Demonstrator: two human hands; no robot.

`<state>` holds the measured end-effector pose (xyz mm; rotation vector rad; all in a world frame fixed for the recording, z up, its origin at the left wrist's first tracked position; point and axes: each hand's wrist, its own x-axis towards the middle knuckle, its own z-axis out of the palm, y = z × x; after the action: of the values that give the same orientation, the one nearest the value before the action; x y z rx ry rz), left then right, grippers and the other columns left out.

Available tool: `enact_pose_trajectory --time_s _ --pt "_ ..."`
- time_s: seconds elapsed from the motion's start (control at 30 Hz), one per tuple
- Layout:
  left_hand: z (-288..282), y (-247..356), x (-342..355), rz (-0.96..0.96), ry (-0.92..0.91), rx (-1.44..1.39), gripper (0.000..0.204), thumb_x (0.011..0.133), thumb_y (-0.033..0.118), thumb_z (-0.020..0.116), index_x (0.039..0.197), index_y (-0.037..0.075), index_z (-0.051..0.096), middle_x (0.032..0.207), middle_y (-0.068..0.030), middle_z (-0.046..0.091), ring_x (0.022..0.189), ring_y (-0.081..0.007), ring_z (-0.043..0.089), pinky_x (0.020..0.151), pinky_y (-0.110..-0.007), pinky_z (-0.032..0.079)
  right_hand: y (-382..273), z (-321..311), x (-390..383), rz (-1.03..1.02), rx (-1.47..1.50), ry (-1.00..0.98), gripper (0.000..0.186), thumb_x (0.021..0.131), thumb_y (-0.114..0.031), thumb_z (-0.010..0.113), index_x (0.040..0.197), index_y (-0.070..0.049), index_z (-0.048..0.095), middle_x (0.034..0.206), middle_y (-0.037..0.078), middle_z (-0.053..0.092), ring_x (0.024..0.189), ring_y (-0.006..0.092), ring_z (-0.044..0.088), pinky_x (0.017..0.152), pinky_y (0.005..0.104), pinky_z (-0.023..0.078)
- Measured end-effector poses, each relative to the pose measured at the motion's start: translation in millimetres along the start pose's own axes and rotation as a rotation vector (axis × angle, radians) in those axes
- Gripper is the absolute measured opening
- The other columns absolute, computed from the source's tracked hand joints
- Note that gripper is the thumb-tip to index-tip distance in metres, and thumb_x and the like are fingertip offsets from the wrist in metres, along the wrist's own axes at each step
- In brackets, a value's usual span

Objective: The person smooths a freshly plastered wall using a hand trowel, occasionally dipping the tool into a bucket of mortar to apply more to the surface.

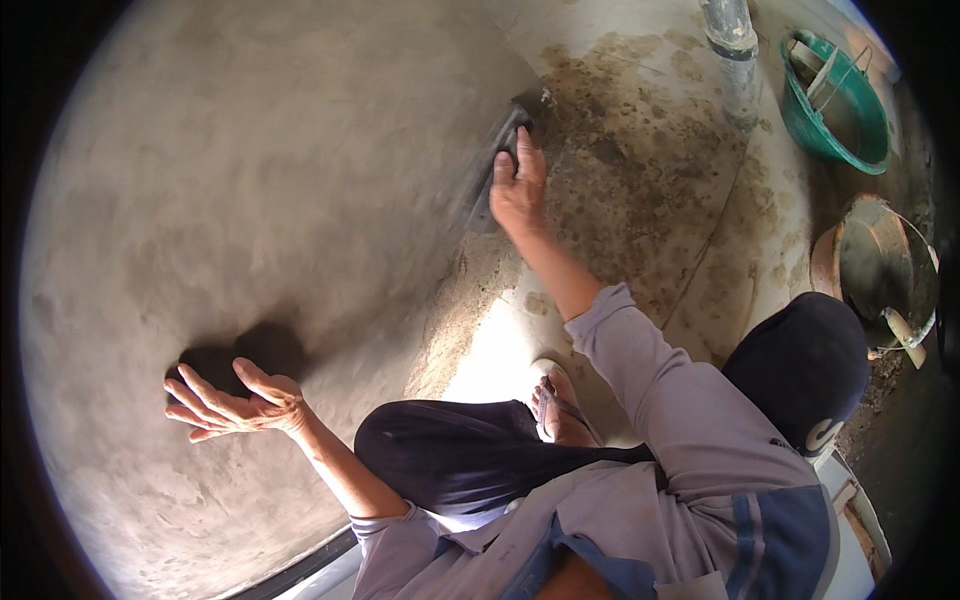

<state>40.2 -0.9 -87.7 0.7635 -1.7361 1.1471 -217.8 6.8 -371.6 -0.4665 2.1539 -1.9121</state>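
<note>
A grey plastered wall point(250, 190) fills the left half, its surface damp-looking and faintly streaked. My right hand point(520, 195) grips a dark plastering trowel point(484, 210), its long flat blade lying along the wall's lower edge by the floor. The fingers hide most of the trowel's handle. At the lower left, my left hand point(240, 402) is held out with spread fingers and nothing in them. It casts a dark shadow on the plaster beside it; whether any fingertip touches the wall I cannot tell.
Mortar splashes stain the floor point(650, 150). A vertical pipe point(738, 85) stands at the back. To the right are a green basin point(845, 145) with a tool inside and a mortar-crusted bucket point(835, 262) with a wooden-handled tool point(904, 338) nearby. My sandalled foot point(565, 408) is near the wall.
</note>
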Motion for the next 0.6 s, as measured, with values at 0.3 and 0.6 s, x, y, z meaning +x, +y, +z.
enact_pose_trajectory --time_s 0.3,0.6 --pt "-5.5 -7.6 -4.7 -0.015 0.038 0.010 0.056 0.092 0.039 0.059 0.137 0.005 0.062 0.150 -0.0137 0.052 0.151 -0.0331 0.030 0.122 -0.059 -0.002 -24.6 -28.0 -74.1 -0.369 0.412 -0.208 0.056 0.105 -0.024 0.049 0.155 -0.003 0.035 0.127 0.022 0.058 0.122 0.0373 0.052 0.107 0.0497 0.040" --pt "-4.3 -6.3 -4.5 -0.013 0.034 0.048 0.056 0.093 0.042 0.058 0.136 0.005 0.064 0.150 -0.0130 0.053 0.150 -0.0304 0.032 0.123 -0.056 -0.005 -87.9 -17.0 -5.5 -0.284 0.350 -0.129 0.052 0.101 -0.018 0.055 0.149 -0.001 0.044 0.112 0.020 0.054 0.102 0.0342 0.056 0.090 0.0458 0.048"
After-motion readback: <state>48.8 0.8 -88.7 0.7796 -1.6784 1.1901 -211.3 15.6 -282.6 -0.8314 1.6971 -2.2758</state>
